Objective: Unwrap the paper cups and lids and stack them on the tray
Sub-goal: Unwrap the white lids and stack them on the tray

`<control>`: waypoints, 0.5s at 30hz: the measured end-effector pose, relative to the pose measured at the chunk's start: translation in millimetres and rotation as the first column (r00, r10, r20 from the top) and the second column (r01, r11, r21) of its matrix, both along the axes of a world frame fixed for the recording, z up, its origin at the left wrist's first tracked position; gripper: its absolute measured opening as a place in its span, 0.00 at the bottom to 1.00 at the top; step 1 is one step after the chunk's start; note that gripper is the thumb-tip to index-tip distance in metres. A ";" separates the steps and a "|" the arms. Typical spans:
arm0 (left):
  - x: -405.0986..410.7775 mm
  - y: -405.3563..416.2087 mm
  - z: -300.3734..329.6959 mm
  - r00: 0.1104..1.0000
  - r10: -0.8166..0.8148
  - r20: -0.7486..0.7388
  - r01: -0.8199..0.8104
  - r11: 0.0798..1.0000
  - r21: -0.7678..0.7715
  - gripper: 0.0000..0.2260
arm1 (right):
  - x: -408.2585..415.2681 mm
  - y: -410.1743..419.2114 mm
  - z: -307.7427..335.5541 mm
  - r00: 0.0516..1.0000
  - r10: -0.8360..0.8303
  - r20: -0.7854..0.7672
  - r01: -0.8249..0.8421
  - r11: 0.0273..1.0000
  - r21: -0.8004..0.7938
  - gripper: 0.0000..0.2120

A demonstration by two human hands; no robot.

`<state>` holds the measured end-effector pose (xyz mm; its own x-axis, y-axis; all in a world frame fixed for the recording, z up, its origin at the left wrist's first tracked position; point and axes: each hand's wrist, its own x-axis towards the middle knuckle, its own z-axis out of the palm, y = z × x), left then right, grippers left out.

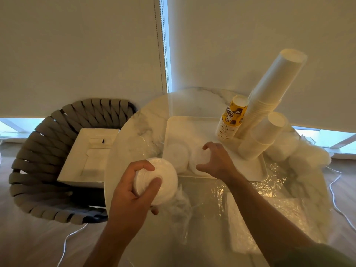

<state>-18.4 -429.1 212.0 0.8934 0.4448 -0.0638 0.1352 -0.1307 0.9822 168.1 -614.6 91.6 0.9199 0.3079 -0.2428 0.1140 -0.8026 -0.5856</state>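
Lids gripped by left-hand fingers, right fingers pinching lids over tray on marble table.

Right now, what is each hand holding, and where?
Left hand grips a stack of white lids around its rim. Right hand curls over the lids on the tray, at their edge.

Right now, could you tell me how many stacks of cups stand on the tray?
3: a yellow printed stack at the tray's far right, a tall white stack beside it, and a shorter white stack nearer. More may be hidden behind.
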 end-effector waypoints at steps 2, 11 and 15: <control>0.2 0.4 0.4 1.000 -0.002 -0.004 0.002 1.000 -0.003 0.20 | 0.7 1.5 -2.9 1.000 0.021 0.000 -0.021 0.999 -0.024 0.35; 1.4 -2.4 2.5 0.999 -0.025 0.033 0.026 0.999 -0.025 0.25 | 1.1 5.9 -8.0 0.995 0.069 -0.071 -0.076 0.993 -0.090 0.35; 1.1 -0.7 1.2 0.998 -0.030 0.053 0.030 0.999 -0.011 0.19 | -0.6 4.8 -9.3 0.995 0.081 -0.066 -0.087 0.992 -0.096 0.35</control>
